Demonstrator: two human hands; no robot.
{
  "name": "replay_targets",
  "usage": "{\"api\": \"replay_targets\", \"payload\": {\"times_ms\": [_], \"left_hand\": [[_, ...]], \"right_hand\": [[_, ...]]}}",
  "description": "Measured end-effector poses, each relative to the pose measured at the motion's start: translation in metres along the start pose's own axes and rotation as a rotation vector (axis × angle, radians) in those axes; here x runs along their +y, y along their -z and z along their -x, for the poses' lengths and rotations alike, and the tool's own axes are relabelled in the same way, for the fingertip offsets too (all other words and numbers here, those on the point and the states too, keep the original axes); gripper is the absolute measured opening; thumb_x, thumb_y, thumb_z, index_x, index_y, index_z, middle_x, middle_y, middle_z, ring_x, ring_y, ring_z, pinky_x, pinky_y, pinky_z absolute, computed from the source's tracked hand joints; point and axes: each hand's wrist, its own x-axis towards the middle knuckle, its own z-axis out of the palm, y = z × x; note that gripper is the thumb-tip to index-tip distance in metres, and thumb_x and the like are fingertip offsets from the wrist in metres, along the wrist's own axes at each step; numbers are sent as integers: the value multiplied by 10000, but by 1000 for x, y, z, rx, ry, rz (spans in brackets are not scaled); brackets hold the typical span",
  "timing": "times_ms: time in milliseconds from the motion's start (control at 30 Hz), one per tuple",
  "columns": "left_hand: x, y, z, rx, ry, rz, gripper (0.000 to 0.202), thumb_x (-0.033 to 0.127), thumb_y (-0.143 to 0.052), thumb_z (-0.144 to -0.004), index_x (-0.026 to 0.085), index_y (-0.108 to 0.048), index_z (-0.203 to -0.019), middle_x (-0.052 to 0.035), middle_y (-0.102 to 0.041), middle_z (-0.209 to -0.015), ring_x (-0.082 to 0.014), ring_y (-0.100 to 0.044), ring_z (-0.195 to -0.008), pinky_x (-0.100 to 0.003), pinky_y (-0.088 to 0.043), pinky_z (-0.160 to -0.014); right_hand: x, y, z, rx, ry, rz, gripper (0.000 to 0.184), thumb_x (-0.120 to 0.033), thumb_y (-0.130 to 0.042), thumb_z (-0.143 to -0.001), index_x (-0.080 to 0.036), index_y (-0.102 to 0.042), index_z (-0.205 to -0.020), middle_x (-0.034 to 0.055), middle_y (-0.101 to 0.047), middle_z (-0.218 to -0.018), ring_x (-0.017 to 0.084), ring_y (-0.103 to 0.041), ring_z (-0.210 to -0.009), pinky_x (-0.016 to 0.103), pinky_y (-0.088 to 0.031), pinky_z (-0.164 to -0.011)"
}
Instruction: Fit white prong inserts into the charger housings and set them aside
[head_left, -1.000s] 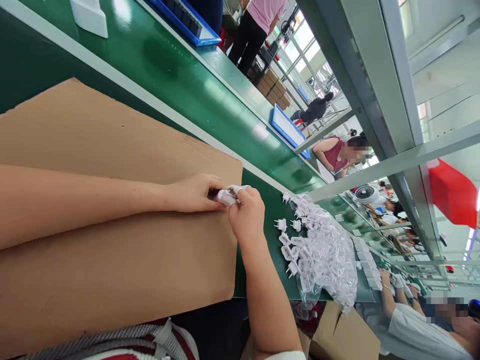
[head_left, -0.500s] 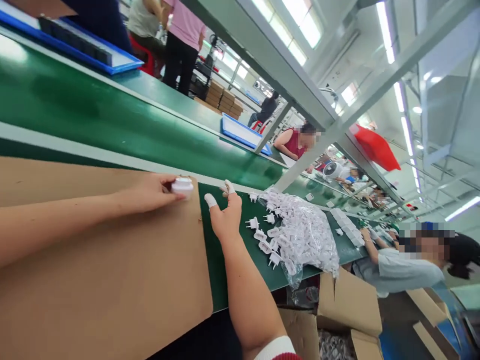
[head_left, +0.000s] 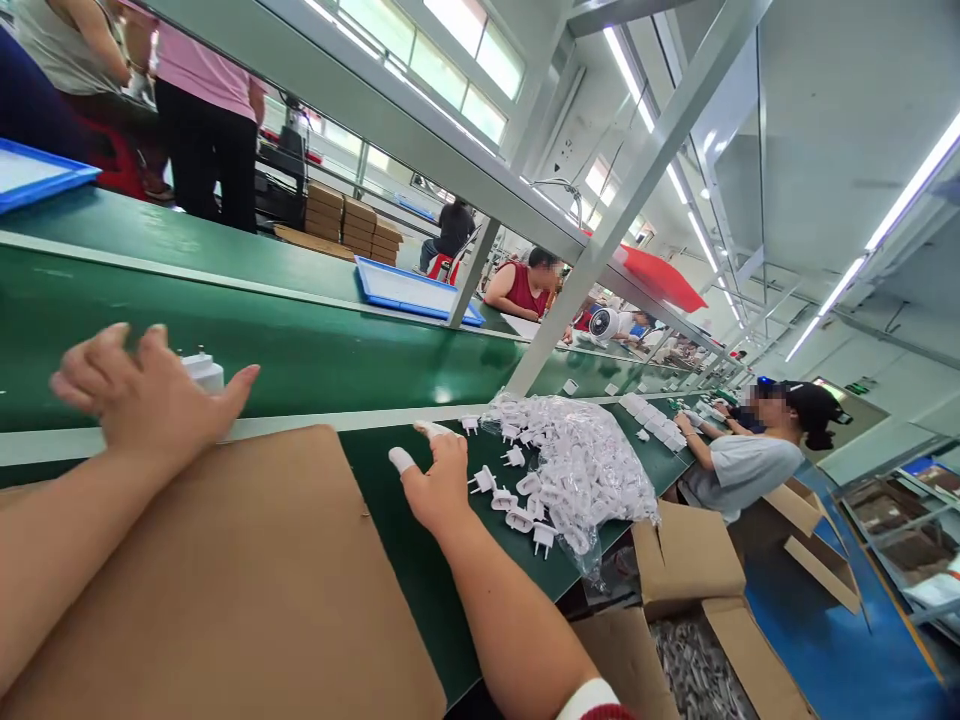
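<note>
My left hand (head_left: 154,395) is over the green conveyor belt with its fingers spread. Just behind it, between thumb and forefinger, a white plug adapter (head_left: 204,372) stands on the belt with its pins up, partly hidden by the hand. My right hand (head_left: 439,472) hovers over the green worktop, thumb and forefinger apart, white covers on the fingertips. Nothing shows between them. Right of it lie several loose white plug pieces (head_left: 504,500) with pins, beside a clear plastic bag (head_left: 592,460) full of similar pieces.
A large cardboard sheet or box (head_left: 247,560) covers the near left. Open cartons (head_left: 686,560) stand below the bench at right. A metal post (head_left: 562,300) rises behind the bag. A co-worker (head_left: 750,460) sits farther along the bench; a blue-rimmed tray (head_left: 412,290) lies beyond the belt.
My left hand has carried the white plug adapter from the cardboard's corner leftward onto the belt, and its fingers have opened. The right hand stays near the loose pieces. The view has swung right.
</note>
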Motion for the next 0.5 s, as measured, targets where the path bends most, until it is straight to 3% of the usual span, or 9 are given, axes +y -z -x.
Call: {"api": "replay_targets", "payload": {"times_ms": [67, 133, 300, 400, 500], "left_hand": [[24, 12, 12, 57, -83, 67, 1034, 755, -403, -999, -24, -384, -1678, -375, -237, -1777, -543, -232, -1644, -763, -216, -1308], [37, 17, 18, 59, -215, 125, 871, 705, -413, -1024, 66, -525, -1605, -298, -345, -1769, -495, -249, -1665, -692, -184, -1358], [31, 18, 17, -79, -411, 167, 578, 587, -488, -1032, 164, -656, -1388, -250, -521, -1671, -461, -385, -1631, -616, -244, -1348], [19, 21, 10, -61, -386, 177, 517, 567, -536, -1002, 185, -663, -1325, -221, -544, -1641, -462, -398, -1613, -612, -251, -1341], [2, 22, 0, 6, -306, 208, 543, 533, -618, -932, 175, -657, -1338, -235, -516, -1635, -510, -363, -1592, -667, -272, -1306]], "right_hand": [[0, -1, 3, 15, 31, -5, 431, -308, -850, -956, -228, -777, -1373, 144, -777, -1414, 331, -669, -1393, 507, -497, -1248], [2, -3, 5, 31, 61, -13, 420, -276, -839, -948, -227, -786, -1362, 140, -784, -1412, 322, -682, -1379, 504, -505, -1245], [12, 4, 4, 75, 35, -32, 387, -277, -856, -888, -265, -826, -1274, 118, -796, -1380, 323, -692, -1375, 508, -518, -1232], [24, 36, 7, 174, 0, 11, 378, -318, -804, -903, -263, -817, -1277, 123, -762, -1411, 329, -655, -1410, 524, -482, -1254], [45, 94, 16, 346, -205, 254, 337, -312, -780, -892, -226, -802, -1217, 155, -717, -1396, 363, -597, -1430, 535, -435, -1265]]}}
